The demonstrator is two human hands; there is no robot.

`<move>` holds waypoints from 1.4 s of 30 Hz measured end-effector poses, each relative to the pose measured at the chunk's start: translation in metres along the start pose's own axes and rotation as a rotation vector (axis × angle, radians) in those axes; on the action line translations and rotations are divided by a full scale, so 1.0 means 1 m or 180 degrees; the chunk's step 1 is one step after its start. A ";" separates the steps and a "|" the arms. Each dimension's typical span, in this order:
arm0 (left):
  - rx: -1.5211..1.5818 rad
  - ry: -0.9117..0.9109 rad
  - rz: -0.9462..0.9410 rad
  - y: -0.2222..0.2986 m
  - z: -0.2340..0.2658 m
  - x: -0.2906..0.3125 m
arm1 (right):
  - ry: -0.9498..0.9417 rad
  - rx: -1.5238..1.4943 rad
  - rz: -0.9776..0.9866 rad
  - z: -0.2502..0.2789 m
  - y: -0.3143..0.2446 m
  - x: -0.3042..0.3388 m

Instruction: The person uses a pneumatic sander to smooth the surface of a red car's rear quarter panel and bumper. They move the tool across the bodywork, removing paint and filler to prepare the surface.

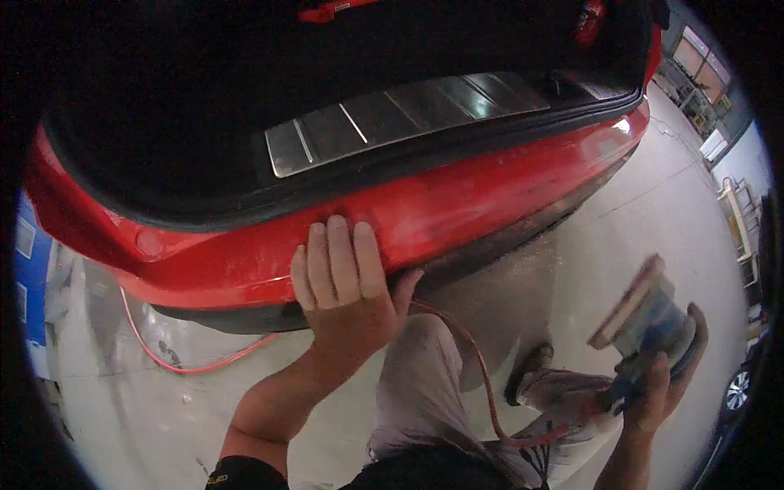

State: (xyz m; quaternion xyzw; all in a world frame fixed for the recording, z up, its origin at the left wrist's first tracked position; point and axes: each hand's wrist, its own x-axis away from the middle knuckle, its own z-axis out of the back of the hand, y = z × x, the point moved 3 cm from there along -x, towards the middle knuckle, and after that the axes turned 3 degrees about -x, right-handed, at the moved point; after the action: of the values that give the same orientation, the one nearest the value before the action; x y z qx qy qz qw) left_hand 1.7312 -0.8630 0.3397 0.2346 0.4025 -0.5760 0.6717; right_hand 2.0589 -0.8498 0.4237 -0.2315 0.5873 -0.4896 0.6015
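My left hand (349, 286) lies flat with its fingers stretched out on the red rear bumper (482, 198) of a car. Dull, smudged patches show on the paint to the right of the fingertips. Off to the right, away from the car, my right hand (660, 390) grips an orbital sander (653, 325) with a blue-grey body. Its round pad is tipped up toward the left and touches nothing; motion blurs it a little. A reddish air hose (483, 380) runs across near my legs toward the sander; where it joins is unclear.
The car's open trunk has a metal sill plate (400, 114) along its edge and a red cylinder (590, 20) inside. Hose (204, 369) also curves over the pale floor (278, 408) at left. Racks (739, 220) and another car's wheel (737, 390) stand far right.
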 end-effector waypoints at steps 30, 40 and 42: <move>-0.0422 -0.0888 -0.1101 0.245 -0.095 -0.139 | 0.0134 -0.1602 -0.1877 0.106 0.233 -0.101; -0.0155 -0.1285 -0.1108 0.333 -0.126 -0.199 | 0.0144 -0.2196 -0.1179 0.090 0.285 -0.234; -0.0170 -0.1714 -0.1009 0.334 -0.126 -0.206 | -0.0096 -0.2247 -0.1402 0.095 0.292 -0.245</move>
State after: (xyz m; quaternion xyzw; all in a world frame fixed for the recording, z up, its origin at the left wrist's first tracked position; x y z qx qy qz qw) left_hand 2.0160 -0.5686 0.3857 -0.0098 0.2568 -0.7042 0.6618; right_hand 2.2820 -0.5466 0.3112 -0.5508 0.6467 -0.3716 0.3746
